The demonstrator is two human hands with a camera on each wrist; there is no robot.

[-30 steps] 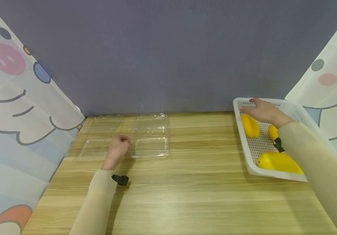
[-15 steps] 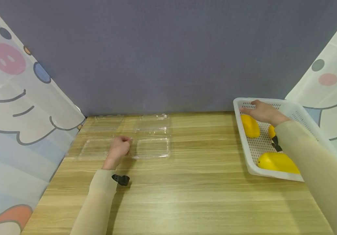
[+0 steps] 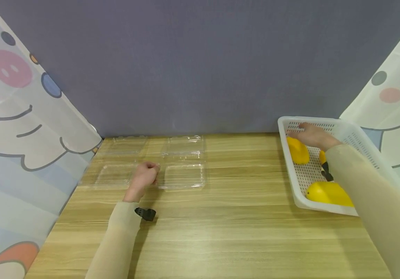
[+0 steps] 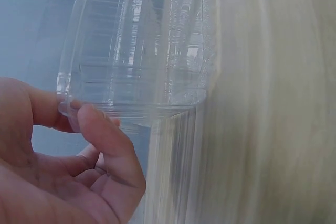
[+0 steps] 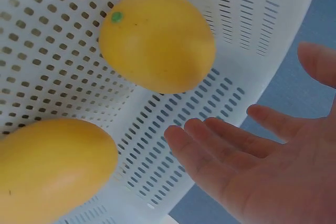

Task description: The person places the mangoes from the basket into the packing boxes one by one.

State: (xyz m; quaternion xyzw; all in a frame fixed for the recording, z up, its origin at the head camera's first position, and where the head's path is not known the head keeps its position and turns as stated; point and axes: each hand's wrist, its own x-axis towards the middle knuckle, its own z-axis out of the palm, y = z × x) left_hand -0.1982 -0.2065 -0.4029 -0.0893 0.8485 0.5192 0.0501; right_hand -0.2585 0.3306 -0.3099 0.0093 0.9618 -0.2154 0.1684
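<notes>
My left hand [image 3: 143, 177] pinches the near-left edge of a clear plastic clamshell box [image 3: 184, 174] between thumb and forefinger. In the left wrist view the box [image 4: 142, 51] stands out from the fingertips over the table. My right hand [image 3: 313, 136] is inside the white basket [image 3: 292, 182], just above a yellow mango-like fruit [image 3: 298, 151]. From the right wrist, the hand [image 5: 278, 166] shows spread fingers and an empty palm beside the fruit [image 5: 157, 43]; it is apart from it.
A second clear clamshell box [image 3: 114, 174] lies to the left of my left hand. A long yellow fruit [image 3: 328, 193] lies at the basket's near side, and another yellow fruit [image 3: 322, 157] is partly hidden by my right sleeve. A grey panel [image 3: 193, 69] stands behind the wooden table [image 3: 220, 232].
The clamshell box in my left hand has slid slightly to the right along with the hand. My right hand has dipped a little lower in the basket.
</notes>
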